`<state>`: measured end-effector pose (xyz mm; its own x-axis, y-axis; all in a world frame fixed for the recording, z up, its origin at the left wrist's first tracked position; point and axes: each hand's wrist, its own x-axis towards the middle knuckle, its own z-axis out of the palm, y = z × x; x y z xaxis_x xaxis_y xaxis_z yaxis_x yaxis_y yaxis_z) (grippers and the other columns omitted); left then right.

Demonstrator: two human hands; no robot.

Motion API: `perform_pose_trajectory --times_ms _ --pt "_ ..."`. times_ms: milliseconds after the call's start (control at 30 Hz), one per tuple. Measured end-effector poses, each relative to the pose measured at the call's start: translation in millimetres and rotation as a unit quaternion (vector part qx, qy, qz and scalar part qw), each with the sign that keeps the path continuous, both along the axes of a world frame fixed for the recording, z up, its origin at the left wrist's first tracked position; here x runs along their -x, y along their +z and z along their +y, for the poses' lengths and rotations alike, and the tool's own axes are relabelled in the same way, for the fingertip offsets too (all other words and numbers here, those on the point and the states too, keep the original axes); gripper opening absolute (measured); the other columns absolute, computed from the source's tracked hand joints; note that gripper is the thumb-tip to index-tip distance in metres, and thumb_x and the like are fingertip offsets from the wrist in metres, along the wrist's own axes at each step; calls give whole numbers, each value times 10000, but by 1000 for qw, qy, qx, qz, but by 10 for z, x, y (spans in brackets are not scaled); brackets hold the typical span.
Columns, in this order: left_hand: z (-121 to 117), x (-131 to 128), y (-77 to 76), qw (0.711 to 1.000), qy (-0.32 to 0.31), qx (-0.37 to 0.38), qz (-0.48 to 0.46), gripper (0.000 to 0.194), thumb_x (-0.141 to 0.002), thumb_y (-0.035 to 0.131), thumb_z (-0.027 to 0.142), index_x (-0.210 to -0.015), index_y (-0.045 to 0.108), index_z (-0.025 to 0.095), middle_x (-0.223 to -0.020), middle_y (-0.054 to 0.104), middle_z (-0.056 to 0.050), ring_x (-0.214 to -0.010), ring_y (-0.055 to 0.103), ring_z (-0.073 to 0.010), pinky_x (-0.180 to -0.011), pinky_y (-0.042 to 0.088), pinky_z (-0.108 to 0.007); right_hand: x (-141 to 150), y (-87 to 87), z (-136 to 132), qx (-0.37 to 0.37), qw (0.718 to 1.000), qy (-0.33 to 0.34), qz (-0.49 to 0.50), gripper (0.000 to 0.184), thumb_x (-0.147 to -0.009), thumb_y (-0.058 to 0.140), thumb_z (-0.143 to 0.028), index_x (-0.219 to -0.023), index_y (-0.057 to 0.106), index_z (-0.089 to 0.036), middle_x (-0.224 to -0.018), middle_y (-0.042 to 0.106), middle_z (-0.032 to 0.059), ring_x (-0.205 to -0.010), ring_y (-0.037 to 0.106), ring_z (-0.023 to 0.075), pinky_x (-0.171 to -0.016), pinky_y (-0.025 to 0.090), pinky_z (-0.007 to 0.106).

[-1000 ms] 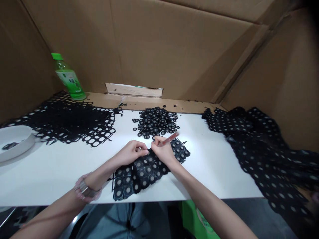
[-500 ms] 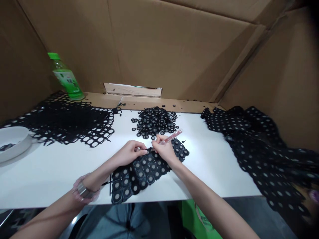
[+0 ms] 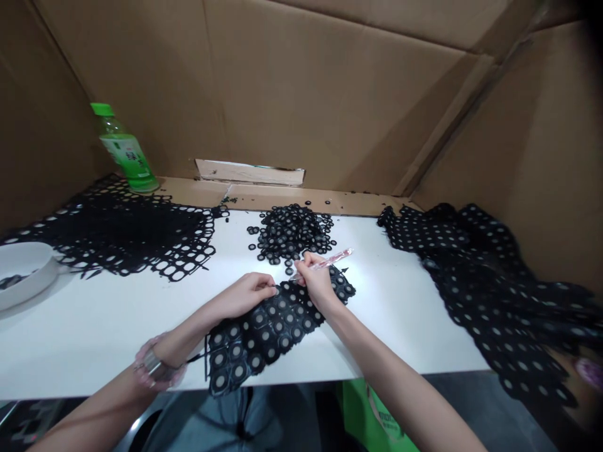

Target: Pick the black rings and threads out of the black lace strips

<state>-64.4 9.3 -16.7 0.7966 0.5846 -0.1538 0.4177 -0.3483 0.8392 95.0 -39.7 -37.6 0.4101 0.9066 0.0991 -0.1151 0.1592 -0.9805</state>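
A black rubber sheet of joined rings (image 3: 259, 319) lies at a slant on the table's front part, its lower left corner past the edge. My left hand (image 3: 252, 294) pinches the sheet's far edge between thumb and fingers. In my right hand (image 3: 315, 279) is a slim pen-like tool (image 3: 336, 257) with a clear reddish handle, its tip pointing down left by that same edge. What kind of tip it has is too small to tell. Just beyond my fingers, loose black rings (image 3: 294, 232) form a heap, and a single ring (image 3: 289, 271) lies close to the tool tip.
Black lattice webbing (image 3: 179, 257) is piled at left, beside a white bowl (image 3: 23, 276) with dark pieces. A green-capped bottle (image 3: 129, 157) stands behind it. More ring sheets (image 3: 471, 270) drape over the table's right side. Cardboard walls (image 3: 301, 94) enclose the back and sides.
My right hand and the tool have shifted slightly up and right, away from my left hand. A ring now shows beside the tool tip. The left hand keeps its pinch.
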Motion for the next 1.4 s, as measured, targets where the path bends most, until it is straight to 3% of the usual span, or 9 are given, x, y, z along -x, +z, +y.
perform_pose_trajectory --times_ms 67,200,333,467,600,733,833,1167,1400 --pt "2 -45 15 999 7 -20 30 184 -755 431 304 -705 530 156 -587 479 30 -595 433 -133 -573 325 -222 -22 -2 19 -17 995 -7 101 337 -631 589 -209 -510 274 -209 -372 317 -111 -322 302 47 -357 204 184" --pt "-5 -149 57 996 12 -47 71 241 -736 399 246 -872 578 159 -701 589 -8 -667 509 -168 -638 365 -249 -10 49 14 -31 981 -11 189 367 -605 629 -198 -503 277 -197 -367 345 -108 -324 280 29 -352 186 164" --pt "-32 -200 66 992 3 -100 73 236 -762 423 333 -774 589 165 -789 626 -37 -744 536 -193 -695 370 -261 -23 161 16 -40 969 -20 243 384 -588 635 -173 -505 260 -189 -376 338 -106 -341 276 24 -353 177 153" --pt "46 -183 68 991 -79 -106 32 214 -775 439 330 -743 563 158 -732 592 -10 -691 505 -158 -654 358 -227 -42 257 55 -61 964 -27 257 383 -598 628 -175 -514 255 -188 -387 323 -109 -349 256 21 -356 179 147" --pt "221 -148 82 982 -175 -46 46 232 -761 459 336 -653 529 144 -578 455 33 -553 387 -106 -543 310 -201 23 192 67 -33 981 19 189 380 -623 618 -236 -511 257 -202 -371 329 -107 -322 255 32 -336 160 162" --pt "251 -91 61 988 -131 -59 62 254 -758 460 340 -597 485 145 -531 369 46 -522 328 -93 -510 271 -197 90 61 22 7 999 31 15 331 -645 564 -241 -495 270 -213 -364 319 -103 -315 307 54 -348 223 186" --pt "179 -46 47 992 -93 -77 42 255 -771 446 335 -600 472 147 -545 394 42 -541 346 -96 -523 272 -193 96 31 -6 15 994 32 -108 285 -625 513 -174 -474 274 -211 -398 296 -93 -367 357 73 -393 282 200" --pt "132 -14 18 996 -69 -55 17 218 -771 447 326 -657 500 148 -583 465 32 -566 397 -107 -550 292 -196 86 72 -7 28 977 14 -209 252 -623 464 -144 -484 264 -210 -459 276 -72 -446 319 91 -454 267 226" --pt "91 -7 32 998 -57 -38 -17 200 -752 438 286 -608 464 149 -571 422 36 -570 388 -107 -558 303 -200 136 40 -28 -21 955 51 -292 265 -625 447 -102 -460 262 -196 -445 270 -64 -453 276 87 -471 210 248"
